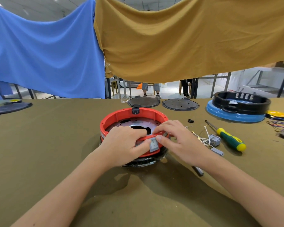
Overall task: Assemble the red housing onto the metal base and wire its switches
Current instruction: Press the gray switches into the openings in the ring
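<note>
I see the red housing (115, 117) sitting on the metal base (138, 124) at the centre of the olive surface (48, 145). My left hand (123, 145) curls over the near rim, its thumb against a grey switch (154, 145) set in the wall at 6 o'clock. My right hand (175, 138) pinches the rim just above that switch. At 3 o'clock lie a loose switch (214, 140) with white wires and a green-handled screwdriver (228, 139).

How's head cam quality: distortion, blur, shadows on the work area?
Head view: strong fisheye, table edge bows; hands sharp, no motion blur; soft overhead light, faint shadows under the forearms; left hand and right hand cover the near rim of the red housing.
</note>
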`<action>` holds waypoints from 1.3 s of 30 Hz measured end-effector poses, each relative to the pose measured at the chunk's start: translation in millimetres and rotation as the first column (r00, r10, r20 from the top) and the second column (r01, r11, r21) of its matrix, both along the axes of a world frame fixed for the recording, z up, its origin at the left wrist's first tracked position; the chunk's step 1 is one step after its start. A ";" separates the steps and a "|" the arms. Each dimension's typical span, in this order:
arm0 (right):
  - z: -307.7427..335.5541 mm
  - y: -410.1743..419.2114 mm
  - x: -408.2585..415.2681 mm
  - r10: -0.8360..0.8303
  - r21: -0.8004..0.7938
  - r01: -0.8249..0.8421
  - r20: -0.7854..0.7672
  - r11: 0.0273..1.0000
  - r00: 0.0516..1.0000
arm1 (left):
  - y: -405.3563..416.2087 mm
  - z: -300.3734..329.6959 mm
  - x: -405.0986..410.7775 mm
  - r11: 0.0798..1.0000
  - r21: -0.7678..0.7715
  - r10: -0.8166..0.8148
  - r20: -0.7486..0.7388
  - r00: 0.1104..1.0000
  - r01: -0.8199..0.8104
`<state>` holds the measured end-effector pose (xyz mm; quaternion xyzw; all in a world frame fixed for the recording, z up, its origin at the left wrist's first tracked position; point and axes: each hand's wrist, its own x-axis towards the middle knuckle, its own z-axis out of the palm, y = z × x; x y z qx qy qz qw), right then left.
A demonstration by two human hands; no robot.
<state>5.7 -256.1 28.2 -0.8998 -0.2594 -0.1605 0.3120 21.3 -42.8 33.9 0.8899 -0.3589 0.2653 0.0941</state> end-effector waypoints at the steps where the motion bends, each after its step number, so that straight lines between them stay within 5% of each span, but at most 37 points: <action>1: 0.4 0.2 0.0 -0.001 0.000 0.001 -0.004 1.000 1.000 | -0.1 -0.1 0.0 1.000 -0.002 0.002 -0.002 1.000 -0.002; 39: 6.1 -3.8 0.2 0.035 -0.055 -0.039 -0.075 0.998 0.997 | 1.6 0.1 2.8 1.000 -0.006 -0.001 -0.065 0.998 0.001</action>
